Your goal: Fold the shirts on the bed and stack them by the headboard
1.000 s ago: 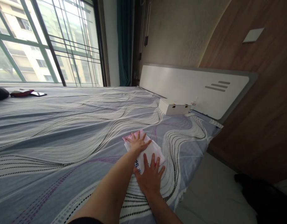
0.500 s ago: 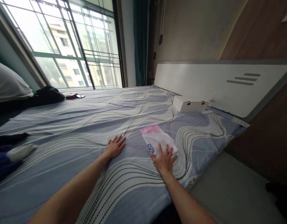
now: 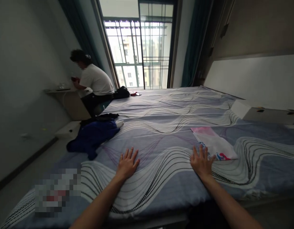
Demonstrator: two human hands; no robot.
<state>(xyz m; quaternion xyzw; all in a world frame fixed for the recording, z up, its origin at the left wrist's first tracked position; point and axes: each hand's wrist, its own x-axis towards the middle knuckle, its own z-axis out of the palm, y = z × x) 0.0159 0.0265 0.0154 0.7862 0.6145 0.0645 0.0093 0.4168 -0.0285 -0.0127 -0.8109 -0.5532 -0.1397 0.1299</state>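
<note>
2 hands apart, spread, gripping nil | folded pink-wht item (image 3: 215, 143) on bedsheet (image 3: 158, 140) | L hand (image 3: 127, 167) off it vs 1s ago, now on bedsheet | R hand (image 3: 201, 163) at its near-L edge, item mostly uncovered

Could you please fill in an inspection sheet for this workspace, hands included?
Surface: grey-and-white bed sheet with wavy dotted lines, slightly wrinkled.
Things by the hands: pink-and-white bag or cloth with printing, lying flat.
Clutter: blue clothing at left, white box by the headboard, black bundle at the far edge, pixelated item at lower left.
Hands: left hand open on the sheet; right hand open, overlapping the printed piece's near edge; neither grips anything.
Cables: perhaps a pale cord below the side table; too dim to confirm.
Surroundings: seated person, window, curtain.
</note>
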